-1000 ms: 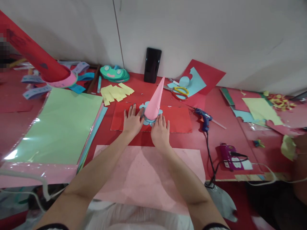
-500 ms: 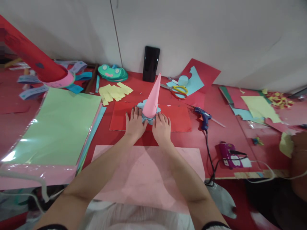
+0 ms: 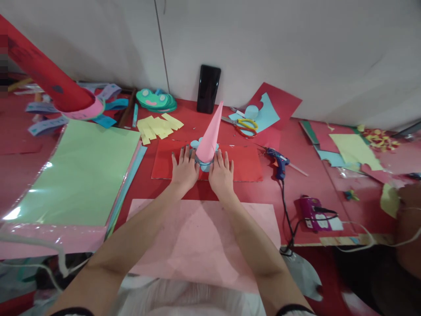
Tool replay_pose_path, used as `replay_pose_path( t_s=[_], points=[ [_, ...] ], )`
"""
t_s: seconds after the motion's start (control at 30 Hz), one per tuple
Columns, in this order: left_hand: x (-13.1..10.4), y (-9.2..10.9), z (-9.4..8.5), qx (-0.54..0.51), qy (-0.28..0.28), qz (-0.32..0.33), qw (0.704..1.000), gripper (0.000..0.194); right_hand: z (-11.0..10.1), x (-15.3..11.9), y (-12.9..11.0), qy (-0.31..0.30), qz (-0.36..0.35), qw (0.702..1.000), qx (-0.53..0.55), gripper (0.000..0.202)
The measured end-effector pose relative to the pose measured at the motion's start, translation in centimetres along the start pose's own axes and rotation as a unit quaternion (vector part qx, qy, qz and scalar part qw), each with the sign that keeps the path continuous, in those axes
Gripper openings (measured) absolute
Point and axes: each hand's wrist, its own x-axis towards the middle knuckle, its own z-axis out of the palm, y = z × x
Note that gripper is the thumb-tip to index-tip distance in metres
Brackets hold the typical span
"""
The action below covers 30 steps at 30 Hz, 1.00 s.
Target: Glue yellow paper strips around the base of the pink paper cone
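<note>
A pink paper cone [image 3: 210,138] stands point up, leaning slightly right, on a blue scalloped paper flower [image 3: 206,167]. Both rest on a flat red board [image 3: 243,162]. My left hand [image 3: 184,169] lies flat with fingers spread, its fingertips on the flower's left side by the cone's base. On the opposite side, my right hand [image 3: 222,171] is spread the same way, fingertips on the flower's right edge. The fingers partly cover the petals. Below my wrists lies a large pink sheet [image 3: 204,237].
A blue glue gun [image 3: 279,161] with a cord lies to the right, above a purple power box [image 3: 314,213]. Scissors [image 3: 245,126], a phone [image 3: 208,89] and yellow paper strips [image 3: 158,126] sit behind. Green paper [image 3: 88,175] is at left. Another person's arm [image 3: 409,228] shows at far right.
My hands keep pressing beside the cone, with the fingers shifting slightly at the flower's edges. The whole view has moved a little; the cone and board stay in place.
</note>
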Motion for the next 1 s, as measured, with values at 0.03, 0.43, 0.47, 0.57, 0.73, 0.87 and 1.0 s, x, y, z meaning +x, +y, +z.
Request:
replay_pose_path(
  t_s=[0.03, 0.43, 0.47, 0.57, 0.73, 0.87, 1.0],
  points=[
    [0.0, -0.1, 0.0, -0.001, -0.003, 0.002, 1.000, 0.056, 0.0, 0.1, 0.0, 0.003, 0.000, 1.000, 0.000, 0.051],
    [0.2, -0.3, -0.1, -0.007, -0.005, 0.009, 1.000, 0.057, -0.4, 0.8, 0.0, -0.005, 0.011, 1.000, -0.010, 0.051],
    [0.1, -0.2, -0.1, -0.004, -0.004, 0.008, 1.000, 0.057, -0.5, 0.8, -0.1, -0.007, 0.011, 1.000, -0.009, 0.051],
    [0.1, -0.2, 0.0, 0.003, 0.002, 0.007, 1.000, 0.057, -0.6, 1.1, -0.1, -0.009, 0.016, 1.000, -0.005, 0.050],
    [0.2, -0.2, 0.2, 0.003, 0.004, 0.008, 1.000, 0.057, -0.6, 1.3, 0.4, -0.001, 0.020, 1.000, 0.018, 0.049],
    [0.2, -0.2, 0.1, 0.005, 0.002, 0.006, 1.000, 0.057, -0.5, 1.2, 0.6, -0.010, 0.023, 0.999, 0.025, 0.049],
    [0.2, -0.3, 0.2, 0.003, 0.010, 0.010, 1.000, 0.057, -0.3, 0.9, 0.3, -0.018, 0.029, 0.999, 0.020, 0.051]
  ],
)
